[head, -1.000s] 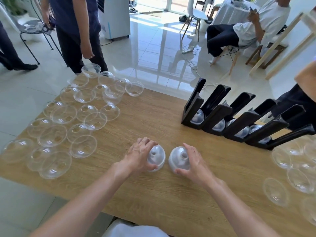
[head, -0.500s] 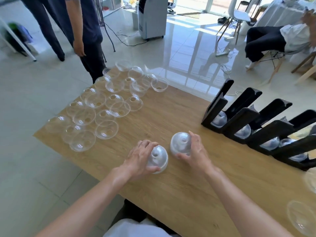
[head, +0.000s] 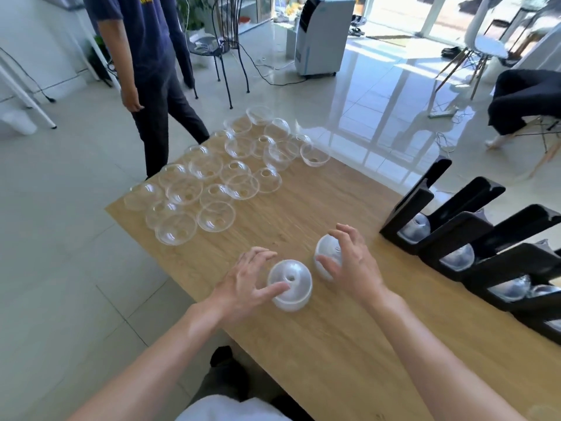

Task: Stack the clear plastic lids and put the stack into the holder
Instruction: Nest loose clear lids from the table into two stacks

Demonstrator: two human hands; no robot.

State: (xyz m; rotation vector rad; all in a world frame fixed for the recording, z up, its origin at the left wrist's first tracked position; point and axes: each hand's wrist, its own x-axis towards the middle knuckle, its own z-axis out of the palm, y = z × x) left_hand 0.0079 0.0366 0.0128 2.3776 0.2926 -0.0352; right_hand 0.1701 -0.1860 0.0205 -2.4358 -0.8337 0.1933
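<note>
Two short stacks of clear dome lids stand on the wooden table (head: 318, 192). My left hand (head: 246, 284) lies beside the left stack (head: 291, 284), its thumb resting on the dome's front and its fingers spread straight to the left of it. My right hand (head: 352, 265) arches loosely over the right stack (head: 326, 253), fingers spread and the thumb in front of it. Several loose lids (head: 212, 183) lie rim-up across the table's far left part. The black slotted holder (head: 455, 226) stands at the right with lid stacks (head: 414, 230) in its slots.
A standing person (head: 145, 56) is just beyond the table's far left corner. The table's left edge runs close to my left forearm. A seated person's legs (head: 522, 98), chairs and a white air cooler (head: 321, 34) stand on the tiled floor behind.
My view has swung left, bringing the loose lids toward the centre. Both hands have loosened on the two stacks, and their fingers have spread.
</note>
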